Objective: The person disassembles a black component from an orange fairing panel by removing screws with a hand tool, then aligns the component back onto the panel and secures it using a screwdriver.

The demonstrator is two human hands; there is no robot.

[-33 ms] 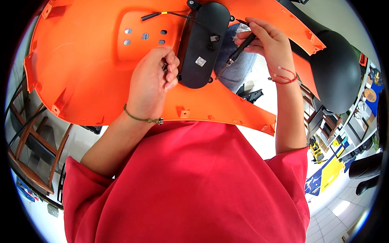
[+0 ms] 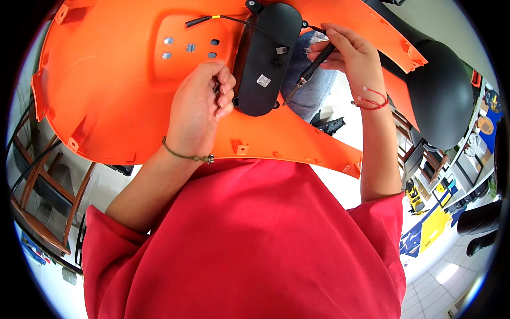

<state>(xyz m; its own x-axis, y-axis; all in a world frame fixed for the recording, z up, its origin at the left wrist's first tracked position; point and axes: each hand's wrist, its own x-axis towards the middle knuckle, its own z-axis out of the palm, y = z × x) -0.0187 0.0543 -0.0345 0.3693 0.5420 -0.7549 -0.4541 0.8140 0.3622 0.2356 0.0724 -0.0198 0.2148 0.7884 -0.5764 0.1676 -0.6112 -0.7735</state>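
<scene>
A long black oval lamp-like unit [image 2: 262, 74] lies against the inside of a large orange molded panel [image 2: 122, 80]. A thin cable [image 2: 227, 17] with a yellow band and a black plug leads from it. My right hand [image 2: 353, 53] grips a screwdriver [image 2: 319, 61] with a black handle, its shaft slanting down toward the unit's lower right tab. At these fingertips a small dark piece points at the upper right tab [image 2: 304, 24]; I cannot make out what it is. My left hand [image 2: 199, 101] is curled beside the unit's left edge, around something dark, mostly hidden.
Denim-covered leg [image 2: 313, 85] shows under the panel's gap. To the right is a rounded black part [image 2: 441, 95]. Wooden chairs [image 2: 45, 181] stand at left. Shelving with tools and yellow items [image 2: 435, 228] is at right, above a tiled floor [image 2: 430, 287].
</scene>
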